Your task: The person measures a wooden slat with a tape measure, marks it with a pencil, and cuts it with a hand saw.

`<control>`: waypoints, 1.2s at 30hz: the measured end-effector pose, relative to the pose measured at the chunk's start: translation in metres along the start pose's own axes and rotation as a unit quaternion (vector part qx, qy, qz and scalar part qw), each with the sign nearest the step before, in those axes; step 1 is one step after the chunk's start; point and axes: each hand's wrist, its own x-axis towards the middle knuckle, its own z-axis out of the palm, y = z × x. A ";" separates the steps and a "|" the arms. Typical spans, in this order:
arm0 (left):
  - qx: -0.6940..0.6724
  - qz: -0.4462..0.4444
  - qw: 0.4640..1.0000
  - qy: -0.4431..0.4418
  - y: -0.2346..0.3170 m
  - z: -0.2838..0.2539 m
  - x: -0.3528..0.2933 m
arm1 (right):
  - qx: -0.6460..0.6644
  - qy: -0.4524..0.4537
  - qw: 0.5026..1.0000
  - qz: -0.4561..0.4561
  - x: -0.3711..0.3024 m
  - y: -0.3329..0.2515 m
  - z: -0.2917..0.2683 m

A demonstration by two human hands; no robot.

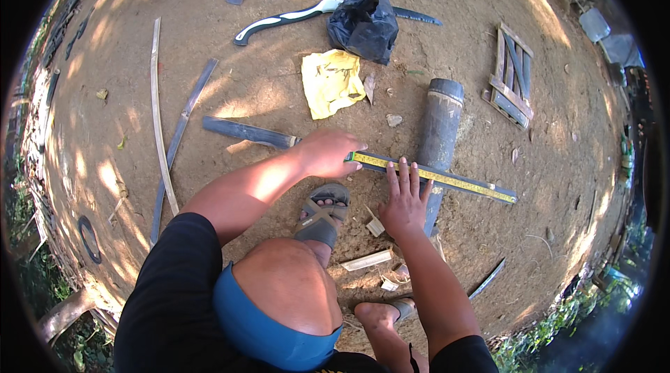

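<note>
yellow tape (457,181) lies l. to r. across the fat log (441,129). l. hand (326,153) curled round its l. end; r. hand (406,209), fingers spread, on its mid, nearer log.

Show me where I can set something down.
Bare soil lies left of the crumpled yellow sheet, below the black-and-white curved saw handle. Crowded: around the thick dark cylindrical tube, crossed by the yellow tape measure.
</note>
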 end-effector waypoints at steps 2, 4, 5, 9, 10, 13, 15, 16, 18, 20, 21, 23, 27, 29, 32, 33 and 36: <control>-0.008 -0.007 1.000 0.003 -0.002 -0.001 -0.001 | -0.002 -0.004 1.000 0.003 0.001 -0.001 0.000; -0.041 -0.027 0.999 0.014 -0.007 -0.004 0.000 | -0.012 0.006 1.000 0.003 0.001 0.001 0.005; -0.057 -0.037 0.998 0.019 -0.010 -0.005 0.001 | -0.016 0.011 1.000 0.003 0.001 0.002 0.007; -0.089 -0.097 0.983 0.131 -0.044 -0.018 0.007 | -0.012 0.000 1.000 0.007 0.002 0.004 0.006; -0.104 -0.163 0.972 0.132 -0.056 -0.028 0.010 | -0.003 -0.010 1.000 0.008 0.002 0.002 0.004; -0.015 -0.236 0.957 0.171 -0.107 -0.054 0.011 | 0.030 -0.026 0.999 0.008 0.002 0.002 -0.005; 0.038 -0.296 0.939 0.169 -0.151 -0.075 0.012 | 0.022 -0.020 1.000 0.006 0.004 0.000 -0.001; 0.062 -0.325 0.930 0.159 -0.172 -0.084 0.016 | 0.017 -0.017 1.000 0.006 0.004 0.000 0.000; 0.095 -0.342 0.926 0.129 -0.201 -0.105 0.027 | 0.046 -0.009 0.999 0.001 0.004 0.001 -0.001; 0.120 -0.347 0.923 0.111 -0.216 -0.123 0.044 | 0.048 0.003 0.999 -0.002 0.004 0.003 0.005; 0.128 -0.343 0.924 0.106 -0.216 -0.129 0.057 | 0.037 -0.003 0.999 0.000 0.004 0.005 0.004; 0.145 -0.349 0.922 0.088 -0.214 -0.141 0.080 | 0.033 -0.008 0.999 -0.003 0.004 0.008 0.006; 0.178 -0.392 0.900 0.062 -0.224 -0.148 0.120 | 0.020 0.000 1.000 -0.013 0.005 0.009 0.009; 0.171 -0.435 0.882 0.063 -0.242 -0.150 0.123 | 0.038 -0.001 0.999 -0.024 0.009 0.004 0.008; 0.128 -0.472 0.871 0.042 -0.197 -0.142 0.136 | 0.046 -0.002 0.999 -0.010 0.003 0.015 0.010; 0.169 -0.462 0.867 0.075 -0.197 -0.142 0.133 | 0.059 0.000 0.998 -0.010 0.004 0.014 0.009; 0.226 -0.453 0.859 0.080 -0.195 -0.138 0.123 | 0.092 -0.018 0.996 -0.003 0.005 0.012 0.003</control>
